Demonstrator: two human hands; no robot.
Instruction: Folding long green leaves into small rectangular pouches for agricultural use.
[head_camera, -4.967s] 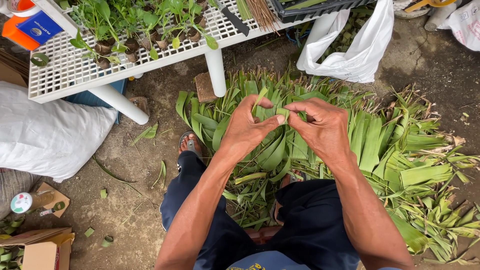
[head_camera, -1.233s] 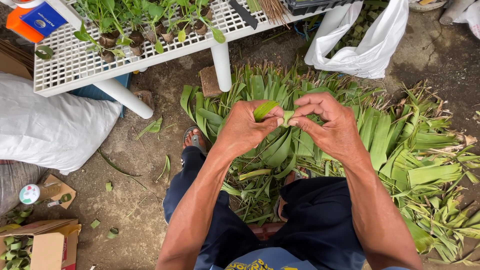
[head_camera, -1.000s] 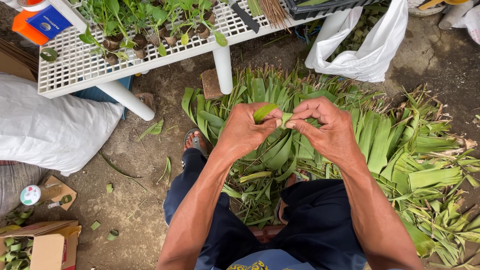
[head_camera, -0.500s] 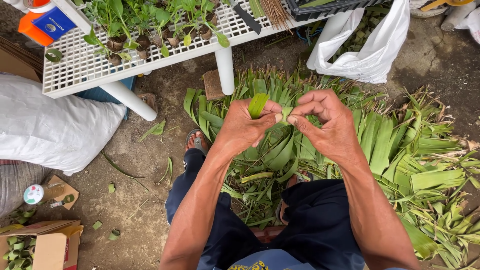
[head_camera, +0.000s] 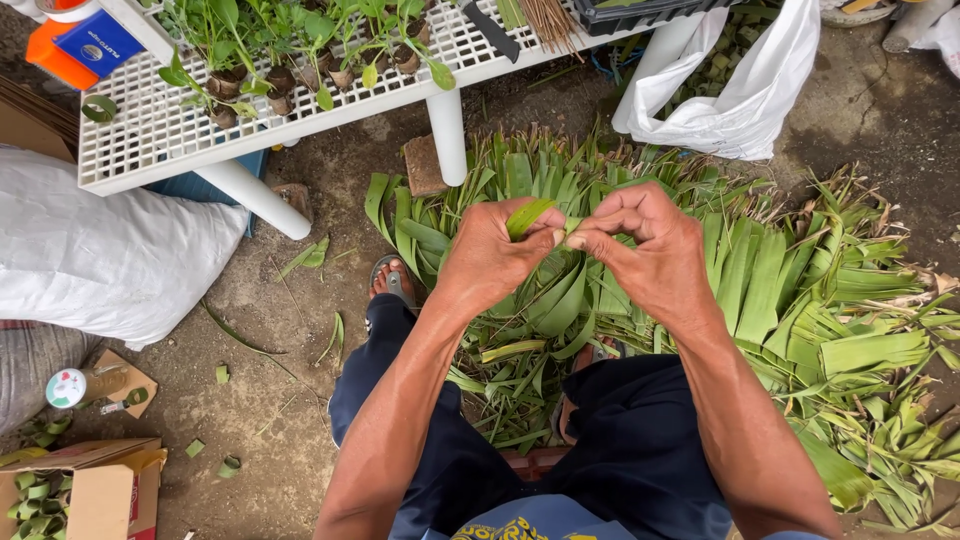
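Head view shows both hands raised over the pile of cut green leaves on the ground. The left hand and right hand meet at the fingertips, each grip pinched on a folded green leaf strip. Compared with half a second ago, the strip's free end leans lower and more to the right, and the hands sit slightly lower in view. The white mesh worktop with small potted seedlings and the white plastic bag stay put.
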